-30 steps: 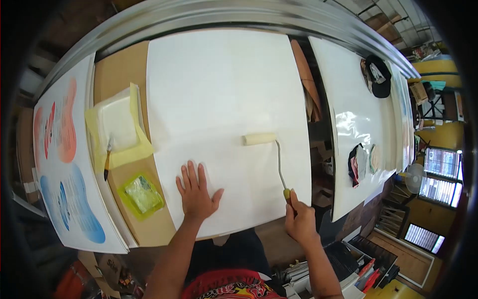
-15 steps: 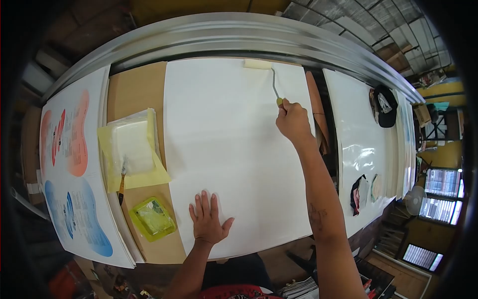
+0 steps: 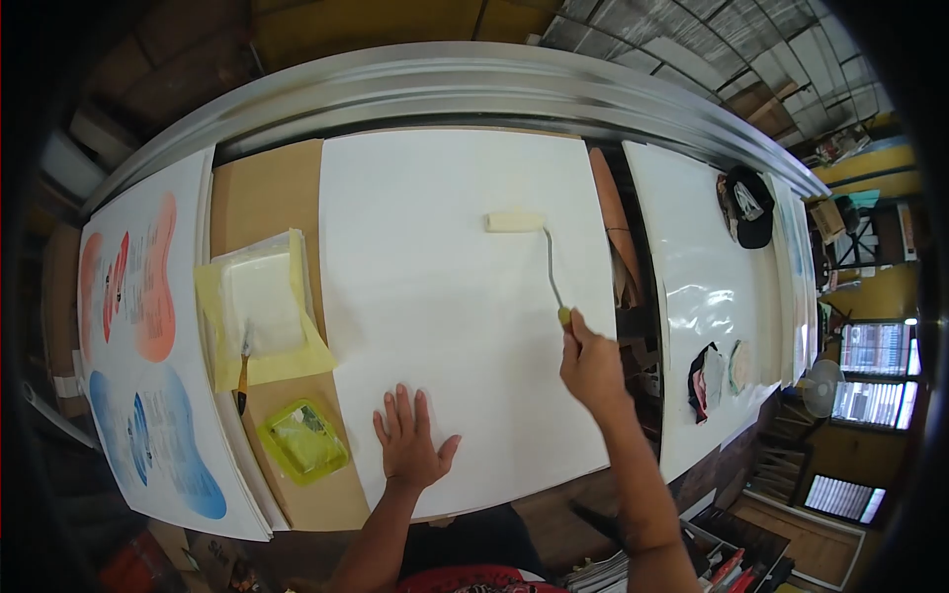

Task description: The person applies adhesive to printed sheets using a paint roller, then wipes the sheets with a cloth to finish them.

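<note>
A large white sheet (image 3: 450, 296) lies flat in front of me. My right hand (image 3: 593, 368) is closed round the handle of a paint roller (image 3: 515, 222), whose pale cream sleeve rests on the upper right part of the sheet. The roller's thin metal rod runs up from a yellowish grip end; the rest of the handle is hidden in my fist. Flat on the lower left of the sheet, my left hand (image 3: 410, 445) has its fingers spread and holds nothing. Just left of it stands a yellow-green tray (image 3: 303, 442) with whitish residue inside.
A paintbrush (image 3: 243, 374) lies across a white tray (image 3: 262, 298) on yellow paper. Printed red and blue sheets (image 3: 148, 346) are at far left. Metal rails (image 3: 445, 84) run along the back. To the right, another white board (image 3: 682, 257) bears a black cap (image 3: 753, 208) and cloths (image 3: 706, 381).
My right hand has pulled the roller toward me, from the sheet's far edge down onto its upper part. My left hand stays flat in about the same place.
</note>
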Demonstrator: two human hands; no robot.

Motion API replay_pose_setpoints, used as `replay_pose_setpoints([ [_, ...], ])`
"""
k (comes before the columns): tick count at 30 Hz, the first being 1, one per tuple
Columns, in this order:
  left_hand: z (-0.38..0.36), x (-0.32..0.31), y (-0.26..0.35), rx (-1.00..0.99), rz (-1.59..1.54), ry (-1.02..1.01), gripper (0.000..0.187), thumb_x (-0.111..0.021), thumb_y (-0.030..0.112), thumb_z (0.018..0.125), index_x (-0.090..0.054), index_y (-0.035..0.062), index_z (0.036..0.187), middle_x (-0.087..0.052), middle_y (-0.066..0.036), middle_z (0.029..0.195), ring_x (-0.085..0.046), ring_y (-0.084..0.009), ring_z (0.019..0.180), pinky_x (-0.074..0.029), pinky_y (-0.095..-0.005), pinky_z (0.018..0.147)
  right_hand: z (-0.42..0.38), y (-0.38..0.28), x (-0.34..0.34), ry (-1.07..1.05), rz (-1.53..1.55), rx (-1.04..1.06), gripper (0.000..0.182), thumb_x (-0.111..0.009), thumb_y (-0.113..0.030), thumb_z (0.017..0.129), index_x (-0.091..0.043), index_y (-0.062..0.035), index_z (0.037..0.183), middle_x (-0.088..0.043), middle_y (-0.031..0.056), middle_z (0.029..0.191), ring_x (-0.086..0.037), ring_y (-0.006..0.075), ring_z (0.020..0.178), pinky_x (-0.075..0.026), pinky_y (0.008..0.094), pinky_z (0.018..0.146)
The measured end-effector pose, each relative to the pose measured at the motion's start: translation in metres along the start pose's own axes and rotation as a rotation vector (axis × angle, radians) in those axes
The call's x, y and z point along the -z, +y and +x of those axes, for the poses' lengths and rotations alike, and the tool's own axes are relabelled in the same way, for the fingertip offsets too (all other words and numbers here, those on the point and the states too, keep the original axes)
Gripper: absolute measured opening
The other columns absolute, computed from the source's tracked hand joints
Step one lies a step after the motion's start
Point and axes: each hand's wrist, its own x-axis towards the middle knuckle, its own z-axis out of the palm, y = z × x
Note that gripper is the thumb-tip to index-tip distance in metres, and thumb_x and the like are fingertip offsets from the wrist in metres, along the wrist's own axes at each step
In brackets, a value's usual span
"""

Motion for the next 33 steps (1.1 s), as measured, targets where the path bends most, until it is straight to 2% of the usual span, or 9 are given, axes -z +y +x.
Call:
replay_pose_setpoints([
  [3, -0.001, 0.0, 0.001, 0.006, -0.011, 0.035, 0.097, -0.06, 0.059, 0.091, -0.023, 0.0001, 0.158, -0.012, -0.03, 0.165, -0.009, -0.0491, 0.153, -0.01, -0.068, 0.118, 0.024, -0.008, -0.014, 0.022, -0.033, -0.031, 0.037, -0.06, -0.008, 0.094, -0.062, 0.0093, 0.127, -0.068, 0.03, 0.082, -0.069, 0.0467, 0.077, -0.057, 0.051, 0.071],
  [8, -0.002, -0.005, -0.001, -0.015, 0.018, 0.068, 0.1, -0.061, 0.058, 0.09, -0.02, -0.001, 0.159, -0.01, -0.031, 0.165, -0.007, -0.0501, 0.153, -0.009, -0.0678, 0.118, 0.161, -0.022, -0.009, 0.124, -0.108, 0.05, 0.028, -0.056, -0.017, 0.098, -0.069, 0.003, 0.113, -0.069, 0.0298, 0.093, -0.069, 0.0464, 0.086, -0.056, 0.0527, 0.079],
  [14, 0.0, -0.001, 0.001, -0.004, 0.028, 0.056, 0.102, -0.063, 0.057, 0.089, -0.018, -0.0013, 0.159, -0.009, -0.031, 0.165, -0.007, -0.0503, 0.152, -0.009, -0.0673, 0.118, 0.196, -0.033, 0.01, 0.075, -0.082, -0.037, 0.024, -0.056, -0.016, 0.096, -0.073, -0.0006, 0.104, -0.07, 0.0278, 0.099, -0.069, 0.0457, 0.094, -0.056, 0.0502, 0.084],
  [17, -0.001, -0.003, 0.0, -0.015, 0.046, 0.07, 0.102, -0.063, 0.057, 0.089, -0.018, -0.0013, 0.159, -0.009, -0.031, 0.165, -0.007, -0.0501, 0.153, -0.009, -0.067, 0.119, 0.187, -0.017, 0.017, 0.021, -0.122, 0.057, 0.026, -0.057, -0.019, 0.097, -0.073, -0.0004, 0.106, -0.069, 0.0295, 0.098, -0.069, 0.0454, 0.095, -0.056, 0.0499, 0.085],
  [21, -0.001, -0.001, 0.002, -0.002, 0.026, 0.054, 0.102, -0.064, 0.056, 0.089, -0.017, -0.0005, 0.16, -0.008, -0.031, 0.165, -0.006, -0.0498, 0.153, -0.008, -0.0669, 0.119, 0.084, 0.018, 0.033, -0.056, -0.168, 0.013, 0.033, -0.06, -0.022, 0.097, -0.07, -0.0019, 0.12, -0.069, 0.0293, 0.088, -0.07, 0.0467, 0.083, -0.058, 0.0503, 0.079],
  [24, -0.001, -0.001, 0.001, -0.003, 0.011, 0.06, 0.102, -0.064, 0.056, 0.089, -0.017, 0.0004, 0.16, -0.008, -0.031, 0.166, -0.006, -0.0496, 0.153, -0.009, -0.0668, 0.119, 0.0, 0.054, -0.001, 0.099, 0.03, 0.071, 0.038, -0.06, -0.015, 0.096, -0.065, 0.0012, 0.13, -0.068, 0.0288, 0.08, -0.07, 0.0457, 0.074, -0.058, 0.0514, 0.073],
  [28, -0.002, -0.004, 0.0, -0.014, 0.029, 0.08, 0.102, -0.064, 0.056, 0.088, -0.018, 0.0008, 0.16, -0.008, -0.03, 0.166, -0.008, -0.05, 0.153, -0.009, -0.067, 0.119, 0.083, 0.036, -0.018, 0.118, -0.155, 0.002, 0.034, -0.055, -0.018, 0.098, -0.065, 0.0015, 0.124, -0.068, 0.0298, 0.087, -0.069, 0.0457, 0.079, -0.056, 0.0515, 0.073],
  [31, -0.002, -0.004, 0.0, -0.023, 0.029, 0.121, 0.102, -0.064, 0.057, 0.088, -0.02, 0.0006, 0.16, -0.009, -0.03, 0.166, -0.01, -0.0503, 0.153, -0.01, -0.0672, 0.119, 0.184, 0.027, -0.008, 0.175, -0.157, 0.084, 0.028, -0.054, -0.02, 0.099, -0.068, 0.0015, 0.11, -0.068, 0.0301, 0.089, -0.069, 0.0447, 0.081, -0.055, 0.0526, 0.074],
  [33, -0.002, -0.005, 0.0, -0.022, 0.037, 0.119, 0.102, -0.065, 0.057, 0.088, -0.021, 0.0005, 0.16, -0.011, -0.03, 0.166, -0.01, -0.0503, 0.152, -0.01, -0.0673, 0.119, 0.192, 0.027, -0.001, 0.198, -0.125, 0.13, 0.027, -0.054, -0.02, 0.1, -0.068, 0.0017, 0.106, -0.067, 0.0305, 0.087, -0.069, 0.0449, 0.08, -0.055, 0.0529, 0.072],
])
